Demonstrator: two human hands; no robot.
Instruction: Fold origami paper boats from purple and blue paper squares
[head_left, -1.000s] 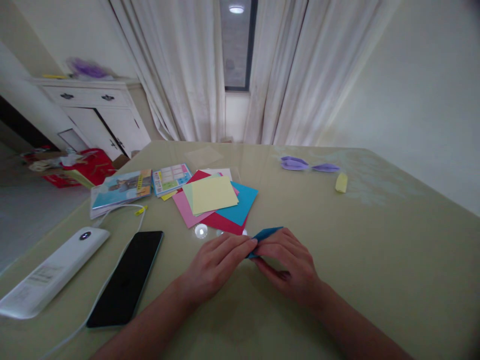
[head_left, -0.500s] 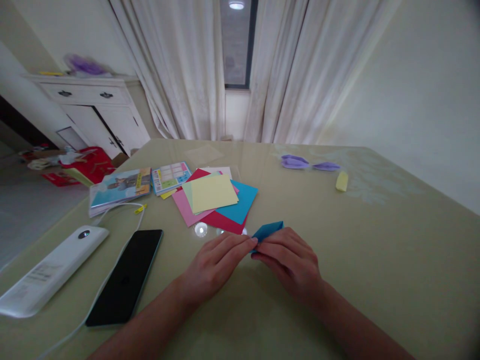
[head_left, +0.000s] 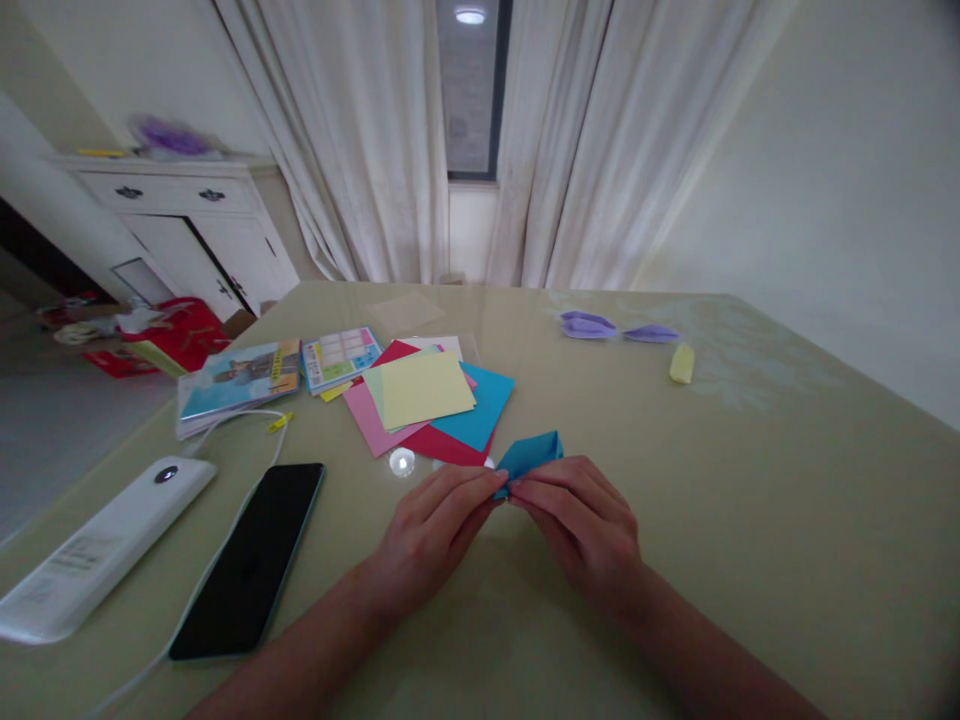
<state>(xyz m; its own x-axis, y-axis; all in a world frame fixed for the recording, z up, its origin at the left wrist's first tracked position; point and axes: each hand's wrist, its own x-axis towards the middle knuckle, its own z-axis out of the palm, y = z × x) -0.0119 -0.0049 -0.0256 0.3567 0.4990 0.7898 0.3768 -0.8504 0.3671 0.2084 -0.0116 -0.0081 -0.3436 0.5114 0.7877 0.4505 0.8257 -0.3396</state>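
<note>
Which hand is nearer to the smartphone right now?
Left. The left hand is to the right of the smartphone, not touching it; the right hand is farther right, beyond the left hand.

table (head_left: 750,500): smooth, glossy | blue fold (head_left: 531,454): matt paper | phone (head_left: 251,560): glossy | white device (head_left: 105,555): smooth plastic | curtains (head_left: 360,130): cloth

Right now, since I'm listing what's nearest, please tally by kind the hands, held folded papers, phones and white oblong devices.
Left hand and right hand: 2
Folded blue paper: 1
Black phone: 1
White oblong device: 1
Total: 5
</note>
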